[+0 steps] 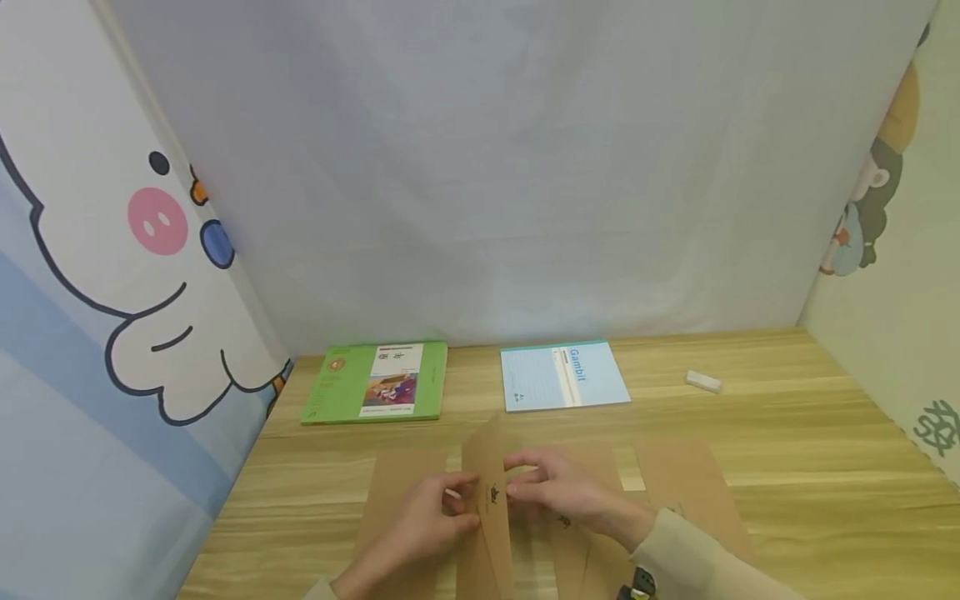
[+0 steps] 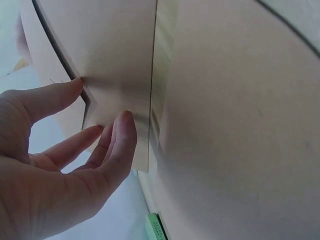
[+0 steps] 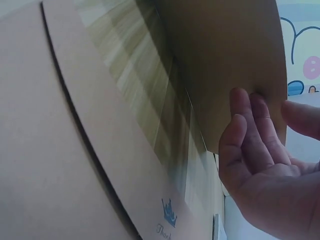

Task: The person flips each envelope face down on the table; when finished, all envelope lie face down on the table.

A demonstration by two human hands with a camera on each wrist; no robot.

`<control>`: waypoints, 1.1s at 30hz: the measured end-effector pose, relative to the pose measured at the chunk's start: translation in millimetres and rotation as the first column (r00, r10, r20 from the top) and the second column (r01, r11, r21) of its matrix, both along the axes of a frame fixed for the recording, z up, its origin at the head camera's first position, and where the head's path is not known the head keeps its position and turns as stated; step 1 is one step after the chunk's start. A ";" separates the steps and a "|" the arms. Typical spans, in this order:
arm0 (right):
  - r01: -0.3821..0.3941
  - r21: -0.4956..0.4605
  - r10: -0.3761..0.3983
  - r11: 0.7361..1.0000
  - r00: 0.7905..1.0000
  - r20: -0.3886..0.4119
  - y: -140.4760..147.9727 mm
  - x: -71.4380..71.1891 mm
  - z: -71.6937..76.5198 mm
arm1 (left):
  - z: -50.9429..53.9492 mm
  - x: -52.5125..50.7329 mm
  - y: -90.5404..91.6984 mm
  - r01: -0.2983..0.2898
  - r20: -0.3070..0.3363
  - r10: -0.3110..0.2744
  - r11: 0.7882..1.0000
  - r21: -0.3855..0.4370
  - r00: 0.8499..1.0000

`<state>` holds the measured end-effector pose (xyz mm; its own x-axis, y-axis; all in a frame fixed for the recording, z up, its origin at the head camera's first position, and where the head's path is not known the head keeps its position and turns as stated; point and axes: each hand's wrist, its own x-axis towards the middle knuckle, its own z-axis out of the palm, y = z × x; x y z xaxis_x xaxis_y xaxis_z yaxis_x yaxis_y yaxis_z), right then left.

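Observation:
A brown kraft envelope with a small dark print is held raised on edge between both hands. My left hand grips it from the left; in the left wrist view the thumb of the left hand is at the flap's edge and the fingertips touch the envelope. On the other side, my right hand holds it; in the right wrist view the right hand's fingers lie against the plain face of the envelope, with the thumb at its edge.
Brown envelopes lie left and right of the held one, with another farther right. Behind are a green book, a light blue notebook and a white eraser-like block on the wooden table.

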<state>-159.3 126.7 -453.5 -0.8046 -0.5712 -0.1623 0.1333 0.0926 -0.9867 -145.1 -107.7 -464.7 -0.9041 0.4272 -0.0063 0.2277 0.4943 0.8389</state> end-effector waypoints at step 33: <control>-0.021 0.178 0.059 0.984 0.977 -0.207 -18.5 -5.6 -12.4 | 7.1 0.7 2.6 0.013 0.103 -0.030 0.987 0.161 0.994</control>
<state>-164.9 108.1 -465.9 -0.8083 -0.5816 -0.0913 -0.0829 0.2660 -0.9604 -144.5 -105.1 -457.6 -0.8926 0.4499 -0.0301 0.1440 0.3476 0.9265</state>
